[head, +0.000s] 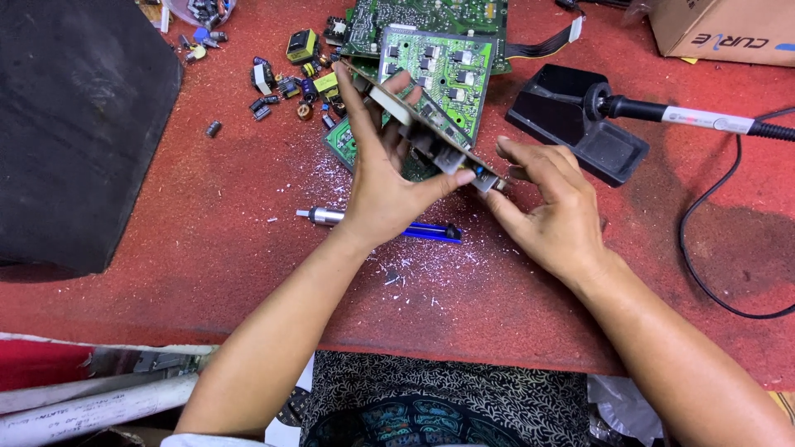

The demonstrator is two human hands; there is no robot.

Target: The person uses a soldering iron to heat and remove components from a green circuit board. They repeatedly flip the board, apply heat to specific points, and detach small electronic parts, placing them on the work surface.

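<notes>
— So what do you have in your grip?

— My left hand (383,186) is closed on a circuit board (426,132), fingers spread up its back and thumb pressed at its lower end. I hold it tilted on edge, lifted off the red surface (207,248), above the middle of it.

— And the other hand?

— My right hand (551,211) pinches the board's lower right end between thumb and fingertips, so both grips are shut on the same board.

— What lies under it?

— Green circuit boards (443,66) lie stacked toward the far edge of the surface, just behind the one I hold. Loose small electronic parts (290,79) are scattered to their left. A blue and silver desoldering pump (422,231) lies flat just beneath my left wrist, with white flecks strewn around it.

— Anything to the right?

— A black soldering iron stand (580,124) sits near my right hand, with the soldering iron (687,116) resting in it, handle pointing to the right edge. A cardboard box (725,29) stands at the far right corner, and a dark block (79,124) fills the far left corner.
</notes>
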